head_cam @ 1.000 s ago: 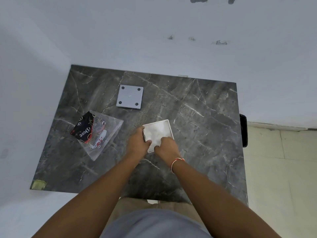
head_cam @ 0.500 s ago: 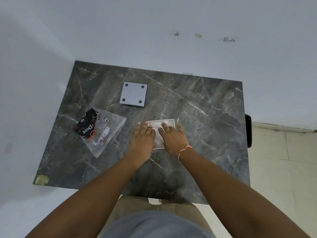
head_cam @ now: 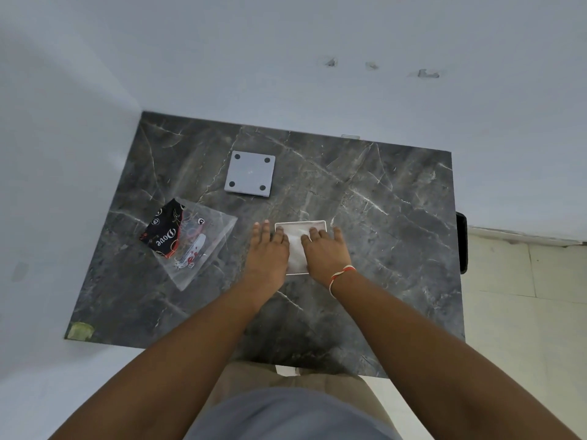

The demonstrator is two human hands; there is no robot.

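A white square box point(head_cam: 297, 246) with a white sheet inside lies on the dark marble table point(head_cam: 381, 217). My left hand point(head_cam: 268, 252) lies flat, fingers straight, over the box's left edge. My right hand point(head_cam: 325, 250), with a red-and-white thread on the wrist, lies flat over the box's right part, fingers straight and pressing on the white sheet. Both hands hide much of the box.
A grey square lid point(head_cam: 250, 173) with four dark dots lies further back. A clear plastic bag point(head_cam: 193, 239) holding a black Dove packet lies to the left. White walls close the back and left; tiled floor point(head_cam: 524, 328) lies to the right.
A second ago both hands were curled and pinching the white sheet at the box's near edge. They have flattened onto the box, then slid slightly apart.
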